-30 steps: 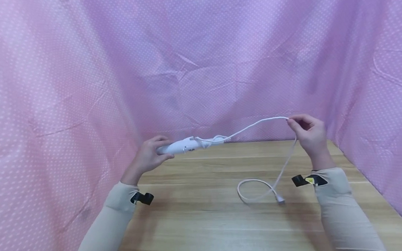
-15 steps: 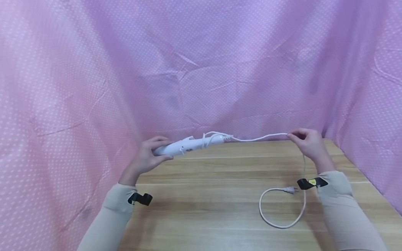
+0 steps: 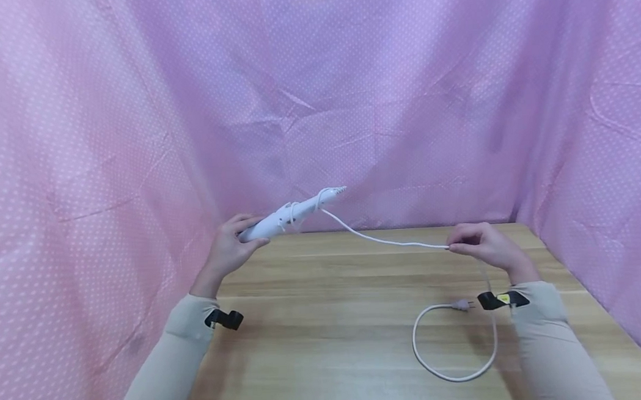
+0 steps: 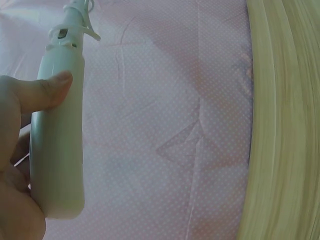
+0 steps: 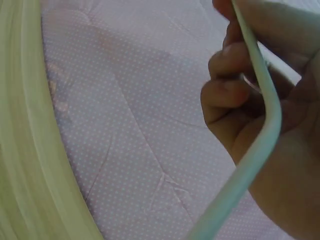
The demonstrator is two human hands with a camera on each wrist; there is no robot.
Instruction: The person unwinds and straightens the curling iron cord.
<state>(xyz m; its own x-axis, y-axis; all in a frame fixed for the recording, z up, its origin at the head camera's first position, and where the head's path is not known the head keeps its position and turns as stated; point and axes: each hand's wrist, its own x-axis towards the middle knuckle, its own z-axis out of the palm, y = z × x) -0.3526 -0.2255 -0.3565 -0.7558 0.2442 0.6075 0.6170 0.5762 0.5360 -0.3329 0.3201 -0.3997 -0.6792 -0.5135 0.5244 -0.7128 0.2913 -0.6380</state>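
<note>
A white wand-shaped appliance (image 3: 267, 226), somewhat like a hair iron, is held up off the table, slanting up to the right. My left hand (image 3: 229, 254) grips its thick smooth end, the thumb lying along it in the left wrist view. Its white power cord (image 3: 380, 239) winds around the narrower part, then runs down to the right. Between thumb and fingers my right hand (image 3: 488, 246) pinches this cord. Beyond that hand the cord drops to the table in a loop, ending in a two-prong plug (image 3: 461, 305). The right wrist view has the cord crossing the palm.
Wooden tabletop (image 3: 318, 347) lies beneath both hands. Pink dotted cloth (image 3: 358, 100) hangs behind and on both sides. A small black wrist camera (image 3: 225, 319) sits on the left sleeve, another (image 3: 489, 301) on the right.
My right hand has come down and slightly forward across the front of the wand with the cord. The wand's narrow end has tipped upward, and the cord wraps further around it. The plug has shifted right.
</note>
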